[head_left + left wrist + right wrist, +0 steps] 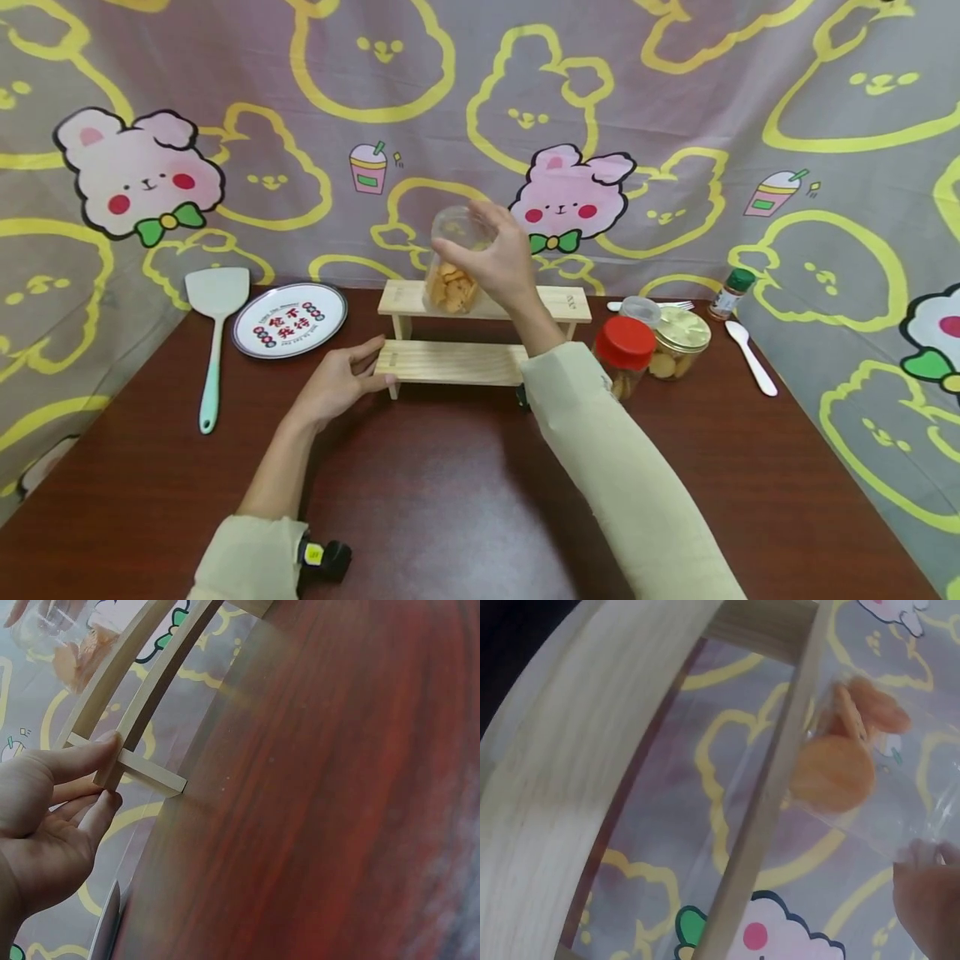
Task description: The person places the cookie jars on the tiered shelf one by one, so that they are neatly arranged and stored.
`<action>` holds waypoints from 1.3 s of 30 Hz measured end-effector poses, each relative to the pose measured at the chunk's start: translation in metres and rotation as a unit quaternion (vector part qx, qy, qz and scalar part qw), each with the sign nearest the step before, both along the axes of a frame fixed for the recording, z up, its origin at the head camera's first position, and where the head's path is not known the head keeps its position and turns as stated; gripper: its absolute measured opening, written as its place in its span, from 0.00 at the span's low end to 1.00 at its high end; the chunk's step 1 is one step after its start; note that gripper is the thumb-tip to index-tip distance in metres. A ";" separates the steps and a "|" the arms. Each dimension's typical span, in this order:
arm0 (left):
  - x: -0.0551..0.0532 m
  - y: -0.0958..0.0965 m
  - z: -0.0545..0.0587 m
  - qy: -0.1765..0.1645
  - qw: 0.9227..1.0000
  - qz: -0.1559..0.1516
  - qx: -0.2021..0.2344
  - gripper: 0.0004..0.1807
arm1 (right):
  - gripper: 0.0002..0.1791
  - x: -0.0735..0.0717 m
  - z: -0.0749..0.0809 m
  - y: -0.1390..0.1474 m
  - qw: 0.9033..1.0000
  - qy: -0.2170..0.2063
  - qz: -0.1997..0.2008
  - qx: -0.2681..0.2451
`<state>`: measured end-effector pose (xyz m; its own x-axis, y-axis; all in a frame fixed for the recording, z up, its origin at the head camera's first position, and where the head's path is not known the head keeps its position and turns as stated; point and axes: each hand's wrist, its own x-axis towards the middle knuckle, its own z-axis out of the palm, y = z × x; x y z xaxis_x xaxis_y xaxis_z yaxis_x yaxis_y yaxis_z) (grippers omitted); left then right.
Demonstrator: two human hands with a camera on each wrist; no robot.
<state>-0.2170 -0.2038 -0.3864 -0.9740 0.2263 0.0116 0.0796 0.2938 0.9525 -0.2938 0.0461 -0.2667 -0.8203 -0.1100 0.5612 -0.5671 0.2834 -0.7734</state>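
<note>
A two-tier wooden rack (457,363) stands at the back of the table. My left hand (335,385) pinches the left end of its lower board; the left wrist view shows the thumb above and fingers (101,817) below the wood. My right hand (498,258) grips a clear jar (450,271) of round orange crackers (832,772), held at the left part of the upper board (551,302). The jar tilts slightly. Whether its base touches the board, I cannot tell. In the right wrist view, only part of the right hand (930,904) shows.
Right of the rack are a red-lidded jar (627,343), a gold-lidded jar (681,342), a small clear-lidded container (641,310), a fork (677,305), a green-capped bottle (731,294) and a white spoon (752,360). An oval plate (300,343) and a spatula (215,333) lie left.
</note>
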 end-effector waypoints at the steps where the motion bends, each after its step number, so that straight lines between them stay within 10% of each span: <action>1: 0.000 0.000 0.000 0.000 1.000 -0.001 0.000 0.40 | 0.43 -0.001 -0.001 -0.002 1.000 0.003 -0.005 -0.006; 10: 0.000 0.000 0.001 -0.007 1.000 0.002 -0.002 0.40 | 0.48 -0.012 -0.005 -0.015 0.999 -0.007 -0.054 0.003; 39: 0.001 0.001 0.001 -0.003 1.000 -0.001 -0.005 0.40 | 0.49 -0.022 -0.001 -0.036 0.996 -0.083 -0.019 0.012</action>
<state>-0.2164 -0.2029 -0.3853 -0.9736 0.2281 0.0040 0.0752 0.3040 0.9497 -0.3162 0.0103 -0.2682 -0.9052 -0.0881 0.4158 -0.4209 0.3216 -0.8482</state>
